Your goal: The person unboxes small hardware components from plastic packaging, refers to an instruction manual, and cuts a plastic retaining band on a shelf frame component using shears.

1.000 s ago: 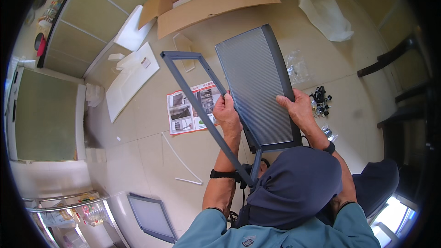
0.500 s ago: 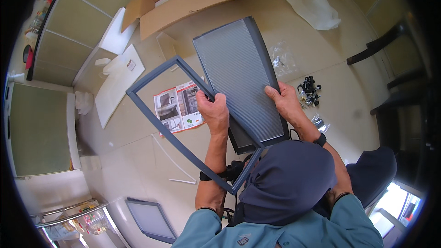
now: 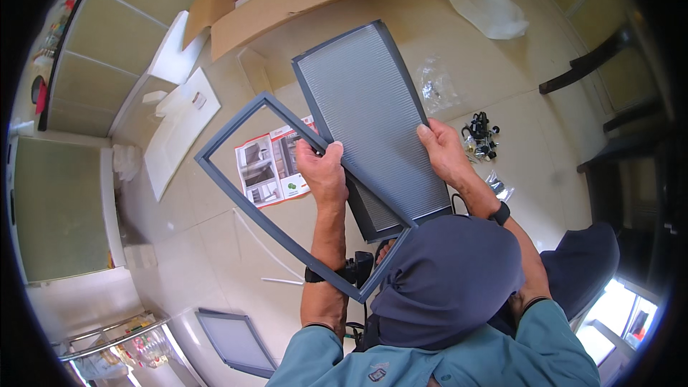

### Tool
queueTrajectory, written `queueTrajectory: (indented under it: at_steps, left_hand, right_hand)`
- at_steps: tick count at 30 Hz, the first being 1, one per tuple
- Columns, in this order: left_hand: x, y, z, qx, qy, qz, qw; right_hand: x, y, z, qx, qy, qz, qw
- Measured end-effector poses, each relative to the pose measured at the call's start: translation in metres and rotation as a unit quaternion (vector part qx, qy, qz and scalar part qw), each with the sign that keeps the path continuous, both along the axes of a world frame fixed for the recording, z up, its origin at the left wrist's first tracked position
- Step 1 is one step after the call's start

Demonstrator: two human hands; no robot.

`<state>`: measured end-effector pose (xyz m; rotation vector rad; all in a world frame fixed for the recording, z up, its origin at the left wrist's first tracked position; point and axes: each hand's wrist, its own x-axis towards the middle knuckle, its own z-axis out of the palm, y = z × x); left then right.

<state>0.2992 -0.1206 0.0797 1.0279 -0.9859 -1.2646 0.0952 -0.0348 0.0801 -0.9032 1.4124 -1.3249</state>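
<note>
My left hand point(image 3: 322, 172) is closed around the long right bar of an empty dark grey rectangular frame point(image 3: 247, 195). That frame hangs at a slant across my left forearm. A ribbed translucent panel with a dark grey border point(image 3: 362, 104) stands partly behind the frame, tilted, its lower left part crossed by the frame's bar. My right hand point(image 3: 444, 149) grips the panel's right edge, thumb on the front face and fingers out of sight behind. Whether my left fingers also touch the panel, I cannot tell.
A leaflet point(image 3: 269, 163) lies on the floor behind the frame. Black casters point(image 3: 481, 135) and clear plastic bags point(image 3: 437, 89) are at right. An open cardboard box point(image 3: 308, 7) stands at the far side, white foam boards point(image 3: 183, 129) to the left, another framed panel point(image 3: 235, 340) near left.
The ribbed panel has turned to face me more squarely, so its right side looks thinner. Both hands shifted slightly, still gripping the same things.
</note>
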Motion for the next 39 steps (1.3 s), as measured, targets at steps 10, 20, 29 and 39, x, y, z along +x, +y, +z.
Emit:
queueTrajectory:
  at_steps: [10, 20, 29, 39]
  left_hand:
    - [-0.004, 0.0, 0.003, 0.024, -0.015, 0.004, 1.0]
    - [-0.008, 0.004, 0.01, 0.029, -0.059, 0.011, 0.998]
    - [-0.009, 0.002, 0.01, -0.068, -0.265, 0.071, 0.959]
    - [-0.009, 0.004, 0.005, -0.16, -0.427, 0.079, 0.886]
  right_hand:
    - [-0.001, -0.002, 0.003, 0.002, -0.011, 0.003, 1.0]
    - [-0.004, -0.001, -0.004, -0.008, -0.004, -0.005, 1.0]
    - [-0.002, 0.004, -0.007, -0.013, 0.049, -0.016, 0.999]
    - [0.013, 0.006, -0.021, -0.029, 0.035, -0.016, 0.999]
